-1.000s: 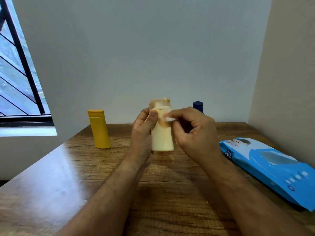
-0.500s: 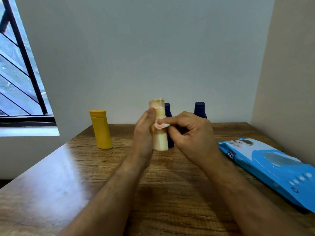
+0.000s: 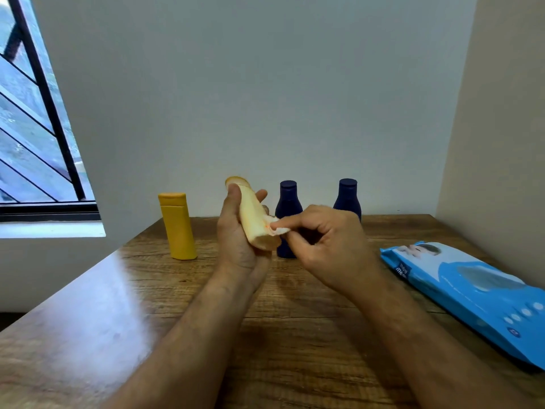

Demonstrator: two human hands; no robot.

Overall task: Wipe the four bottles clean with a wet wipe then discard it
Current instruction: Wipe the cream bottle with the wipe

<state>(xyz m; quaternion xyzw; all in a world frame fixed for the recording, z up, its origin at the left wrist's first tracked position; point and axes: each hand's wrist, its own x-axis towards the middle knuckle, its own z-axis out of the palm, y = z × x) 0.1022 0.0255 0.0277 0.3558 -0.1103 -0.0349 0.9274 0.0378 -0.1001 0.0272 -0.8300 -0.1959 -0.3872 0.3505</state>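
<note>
We see one blue wipes pack [image 3: 472, 293] near right. Our left hand [image 3: 239, 240] grips one tilted cream bottle [image 3: 253, 219] above the table [image 3: 295, 335]; our right hand [image 3: 330, 246] pinches one wet wipe [image 3: 278, 230] against it. Farther: one yellow bottle [image 3: 178, 225], two navy bottles [image 3: 287, 202].

Glossy wooden table [image 3: 295, 335], seemingly plastic bottles [image 3: 178, 228]
</note>
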